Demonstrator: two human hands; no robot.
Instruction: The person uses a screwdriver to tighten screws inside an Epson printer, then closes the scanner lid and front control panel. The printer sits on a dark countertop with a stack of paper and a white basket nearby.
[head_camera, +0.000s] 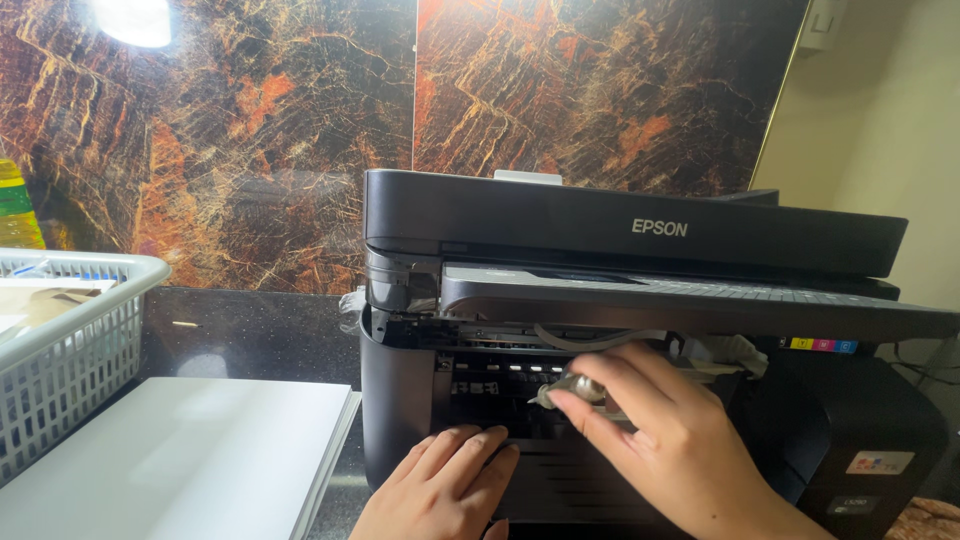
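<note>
Right hand pinching small grey part at fingertips, just before open printer interior, long axis level. Left hand flat, fingers loose, lower left on front panel, empty.

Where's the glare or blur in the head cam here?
Head view: blown-out lamp reflection at top left on the glossy marbled wall panel; paper stack bright, near washed out; printer interior under the raised lid is in deep shadow; right hand slightly soft, the small grey piece it pinches hard to make out; left hand rests on the front.
</note>
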